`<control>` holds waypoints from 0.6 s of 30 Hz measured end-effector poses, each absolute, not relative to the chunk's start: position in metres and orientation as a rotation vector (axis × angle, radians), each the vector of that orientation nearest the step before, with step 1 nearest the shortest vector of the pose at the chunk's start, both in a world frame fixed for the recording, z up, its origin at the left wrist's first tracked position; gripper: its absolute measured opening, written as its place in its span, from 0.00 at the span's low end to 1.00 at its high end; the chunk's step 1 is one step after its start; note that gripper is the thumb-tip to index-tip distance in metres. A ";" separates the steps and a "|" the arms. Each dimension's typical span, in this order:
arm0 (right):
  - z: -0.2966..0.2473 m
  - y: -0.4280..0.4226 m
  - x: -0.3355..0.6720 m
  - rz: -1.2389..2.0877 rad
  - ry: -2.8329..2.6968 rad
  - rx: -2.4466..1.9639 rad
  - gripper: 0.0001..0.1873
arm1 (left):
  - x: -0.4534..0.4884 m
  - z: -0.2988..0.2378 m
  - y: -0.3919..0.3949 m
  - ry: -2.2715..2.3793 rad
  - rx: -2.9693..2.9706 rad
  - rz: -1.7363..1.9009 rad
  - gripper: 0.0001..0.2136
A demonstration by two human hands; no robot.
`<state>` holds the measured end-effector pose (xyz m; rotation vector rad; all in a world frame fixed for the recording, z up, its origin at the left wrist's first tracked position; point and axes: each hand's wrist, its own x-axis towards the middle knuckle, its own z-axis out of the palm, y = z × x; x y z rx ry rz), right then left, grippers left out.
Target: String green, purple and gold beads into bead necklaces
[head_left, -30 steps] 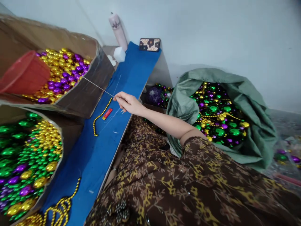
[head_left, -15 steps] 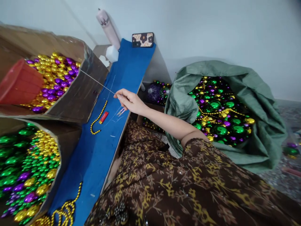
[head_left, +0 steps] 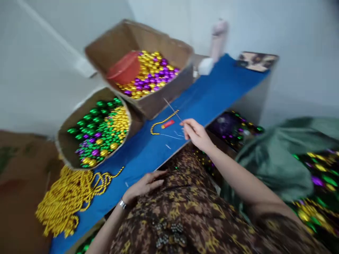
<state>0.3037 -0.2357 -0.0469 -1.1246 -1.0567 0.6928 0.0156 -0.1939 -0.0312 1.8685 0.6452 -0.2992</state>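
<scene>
My right hand (head_left: 195, 133) pinches one end of a long thin needle (head_left: 171, 107) above the blue-covered board. The needle points up and left toward the purple-and-gold box. Under it, a short curved strand of gold beads (head_left: 153, 127) lies on the board, a white thread (head_left: 171, 137) trailing from its lower end. A red lighter (head_left: 168, 124) rests beside the strand, close to my right fingertips. My left hand (head_left: 144, 184), below a metal watch band, lies on the brown patterned garment at the board's near edge, fingers stretched out and holding nothing.
Behind the board (head_left: 206, 102) stand a carton (head_left: 165, 100) of gold and purple beads with a red tub (head_left: 125, 68), and another carton (head_left: 59, 141) of mixed beads. Gold strands (head_left: 63, 201) heap at left. A phone (head_left: 256, 61) leans far right; a green sack (head_left: 278, 162) holds bead garlands.
The view has swung left, so things sit further right. My left hand has come into view. My right hand still grips the needle, now lower over the strand; the snips are no longer visible.
</scene>
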 end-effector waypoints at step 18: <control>-0.062 -0.203 0.243 0.811 -1.577 -1.349 0.16 | -0.048 0.022 0.012 1.934 2.441 -0.184 0.10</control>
